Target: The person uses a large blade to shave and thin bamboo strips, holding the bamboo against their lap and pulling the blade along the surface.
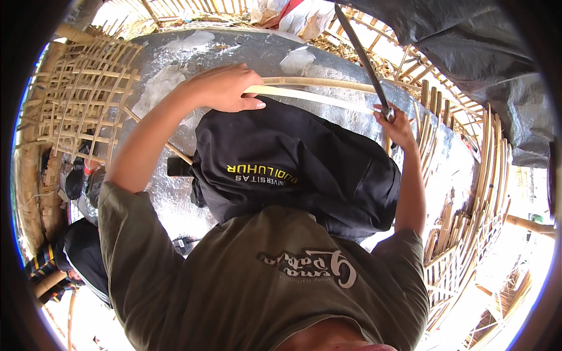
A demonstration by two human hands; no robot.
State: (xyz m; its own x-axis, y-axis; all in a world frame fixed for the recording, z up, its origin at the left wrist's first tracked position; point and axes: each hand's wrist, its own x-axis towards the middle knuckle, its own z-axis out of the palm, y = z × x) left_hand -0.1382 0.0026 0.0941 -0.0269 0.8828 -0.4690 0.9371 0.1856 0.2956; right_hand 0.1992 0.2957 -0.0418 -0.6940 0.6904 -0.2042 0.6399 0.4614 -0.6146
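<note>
My left hand [225, 88] is closed round the left end of a split bamboo strip, its thumb pressed beneath. The strip bows to the right in two lengths: a tan one [319, 83] behind and a pale, bright one [310, 96] in front. My right hand [399, 126] grips a long-bladed knife [364, 58] low down, near a metal collar, with the handle mostly hidden in the fingers. The dark blade points away and slightly left. By the right fingers, the pale length's right end meets the base of the blade. A black cloth garment [293, 158] covers my lap.
A silver sheet [164, 76] with pale patches lies under me. A woven bamboo panel [88, 93] stands at left, above a person's dark-clothed leg [88, 257]. Bamboo slats [451, 234] line the right side. Black plastic sheeting [468, 52] hangs at upper right.
</note>
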